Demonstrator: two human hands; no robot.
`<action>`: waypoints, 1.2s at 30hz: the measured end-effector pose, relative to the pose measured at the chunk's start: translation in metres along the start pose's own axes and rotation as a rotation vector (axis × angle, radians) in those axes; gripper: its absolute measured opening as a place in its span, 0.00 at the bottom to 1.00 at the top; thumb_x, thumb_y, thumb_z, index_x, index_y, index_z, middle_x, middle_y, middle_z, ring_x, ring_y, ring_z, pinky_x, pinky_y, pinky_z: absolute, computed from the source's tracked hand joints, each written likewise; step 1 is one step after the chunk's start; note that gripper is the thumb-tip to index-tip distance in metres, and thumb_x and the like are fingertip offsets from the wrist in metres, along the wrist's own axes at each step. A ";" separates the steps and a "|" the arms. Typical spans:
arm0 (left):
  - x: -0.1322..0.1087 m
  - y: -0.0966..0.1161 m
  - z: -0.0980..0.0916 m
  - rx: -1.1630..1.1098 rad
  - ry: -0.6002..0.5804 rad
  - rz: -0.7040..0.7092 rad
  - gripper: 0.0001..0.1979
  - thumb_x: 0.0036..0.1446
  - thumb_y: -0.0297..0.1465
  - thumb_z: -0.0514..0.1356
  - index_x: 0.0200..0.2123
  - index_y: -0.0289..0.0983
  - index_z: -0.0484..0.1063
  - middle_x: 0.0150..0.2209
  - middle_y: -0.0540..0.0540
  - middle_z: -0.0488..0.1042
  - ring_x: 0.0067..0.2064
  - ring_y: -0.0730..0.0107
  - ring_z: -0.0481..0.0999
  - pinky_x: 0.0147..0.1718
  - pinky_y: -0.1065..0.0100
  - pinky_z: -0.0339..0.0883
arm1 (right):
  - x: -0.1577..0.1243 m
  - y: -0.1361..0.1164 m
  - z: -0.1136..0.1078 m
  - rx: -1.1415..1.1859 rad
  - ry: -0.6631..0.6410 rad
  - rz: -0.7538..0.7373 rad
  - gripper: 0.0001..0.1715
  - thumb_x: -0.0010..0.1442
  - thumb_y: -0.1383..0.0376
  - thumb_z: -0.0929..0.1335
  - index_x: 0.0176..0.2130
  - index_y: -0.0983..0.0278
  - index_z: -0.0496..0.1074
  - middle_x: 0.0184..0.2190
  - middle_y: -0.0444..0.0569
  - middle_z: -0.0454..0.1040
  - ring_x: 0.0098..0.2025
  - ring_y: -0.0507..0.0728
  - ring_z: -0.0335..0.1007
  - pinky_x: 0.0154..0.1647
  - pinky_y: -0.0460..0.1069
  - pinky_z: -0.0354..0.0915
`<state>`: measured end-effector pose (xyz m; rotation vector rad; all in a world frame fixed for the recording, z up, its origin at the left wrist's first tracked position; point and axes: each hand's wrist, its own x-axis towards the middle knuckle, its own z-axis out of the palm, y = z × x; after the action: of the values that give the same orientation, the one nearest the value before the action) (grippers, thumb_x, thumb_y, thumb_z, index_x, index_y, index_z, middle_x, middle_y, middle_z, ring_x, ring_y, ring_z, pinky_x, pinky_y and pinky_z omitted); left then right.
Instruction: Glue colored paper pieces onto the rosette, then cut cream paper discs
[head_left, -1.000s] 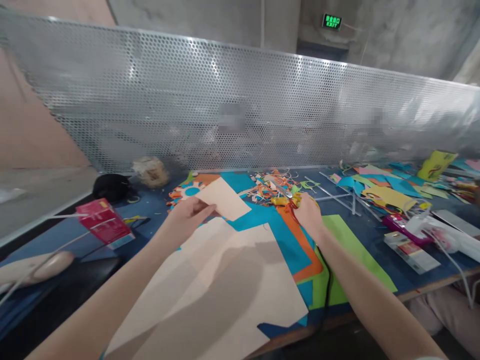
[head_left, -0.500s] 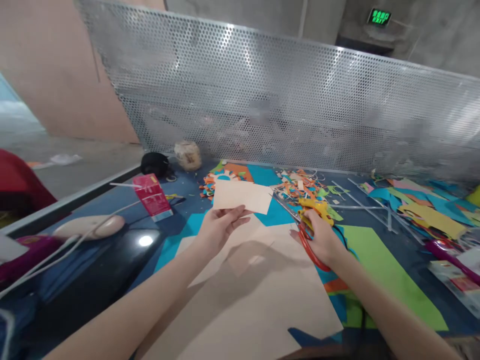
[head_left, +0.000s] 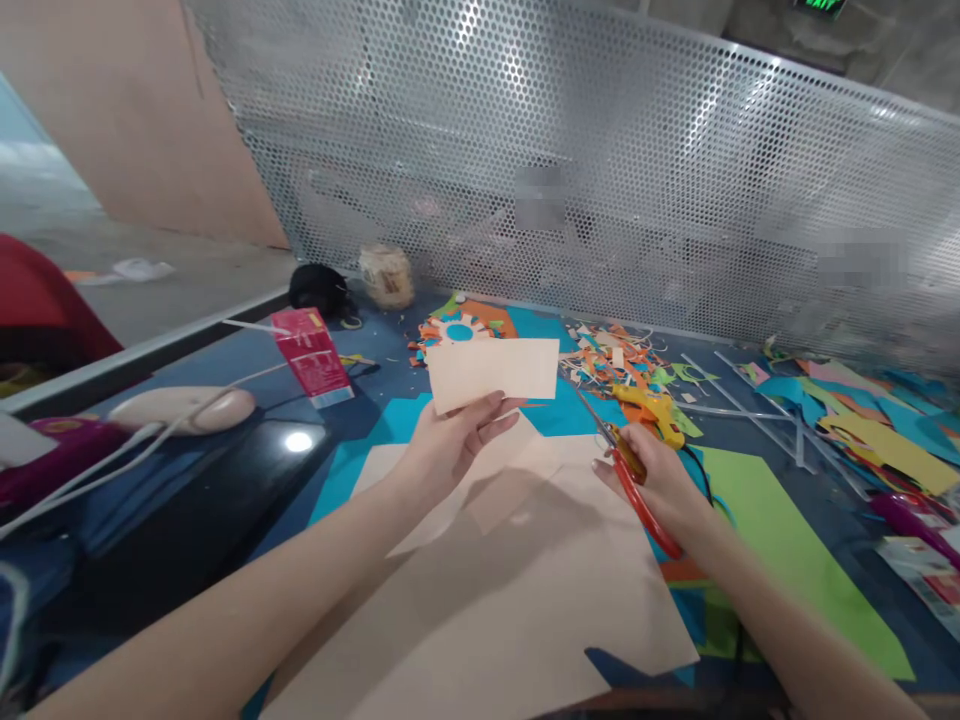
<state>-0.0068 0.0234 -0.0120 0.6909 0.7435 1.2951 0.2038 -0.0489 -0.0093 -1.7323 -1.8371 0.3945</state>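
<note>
Cream card (head_left: pixel 493 370): plain rectangle, no cut visible in its face | left hand (head_left: pixel 448 435): pinching its lower edge, raised above the cream sheet (head_left: pixel 480 620) | right hand (head_left: pixel 652 465): gripping scissors (head_left: pixel 637 498), tips near the card, not touching | beyond: paper wheel (head_left: pixel 460 331), partly hidden, already shaped; scraps (head_left: pixel 619 354) heaped | judged: much cutting done, this card uncut within its edges

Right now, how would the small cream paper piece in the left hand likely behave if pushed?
The small cream paper piece seems fairly stiff: it stands nearly flat with the left hand pinching it near its lower edge. It is probably light, as it looks thin. A push on its unsupported upper edge might bend it.
</note>
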 end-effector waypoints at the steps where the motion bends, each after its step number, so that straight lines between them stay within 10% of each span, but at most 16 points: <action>1: 0.000 0.000 0.000 0.001 0.016 -0.006 0.07 0.39 0.23 0.68 0.26 0.33 0.75 0.29 0.47 0.78 0.37 0.62 0.79 0.38 0.66 0.75 | -0.001 -0.001 0.000 0.005 -0.011 0.002 0.17 0.54 0.53 0.65 0.28 0.59 0.54 0.22 0.40 0.60 0.23 0.51 0.56 0.23 0.46 0.54; 10: -0.003 -0.009 -0.004 0.080 -0.180 -0.135 0.08 0.40 0.26 0.68 0.27 0.33 0.73 0.29 0.44 0.79 0.41 0.54 0.79 0.34 0.63 0.75 | -0.002 -0.002 0.005 0.001 -0.018 -0.019 0.15 0.52 0.55 0.65 0.27 0.59 0.55 0.21 0.40 0.61 0.22 0.52 0.57 0.23 0.46 0.54; 22: -0.010 -0.011 -0.002 0.593 -0.389 -0.144 0.08 0.43 0.32 0.66 0.18 0.34 0.78 0.19 0.43 0.77 0.20 0.70 0.74 0.18 0.74 0.64 | -0.001 0.002 0.011 0.211 0.059 0.001 0.11 0.53 0.57 0.66 0.31 0.60 0.60 0.25 0.42 0.66 0.26 0.53 0.63 0.27 0.47 0.62; 36: -0.012 -0.009 0.002 0.173 -0.158 -0.054 0.13 0.36 0.34 0.71 0.26 0.33 0.77 0.32 0.41 0.79 0.37 0.53 0.79 0.16 0.75 0.63 | -0.005 -0.003 0.012 0.176 -0.048 0.036 0.15 0.53 0.53 0.65 0.32 0.61 0.58 0.28 0.44 0.68 0.30 0.55 0.65 0.30 0.49 0.62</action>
<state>-0.0012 0.0104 -0.0171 0.8962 0.7457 1.1212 0.1948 -0.0516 -0.0179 -1.6504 -1.7496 0.5993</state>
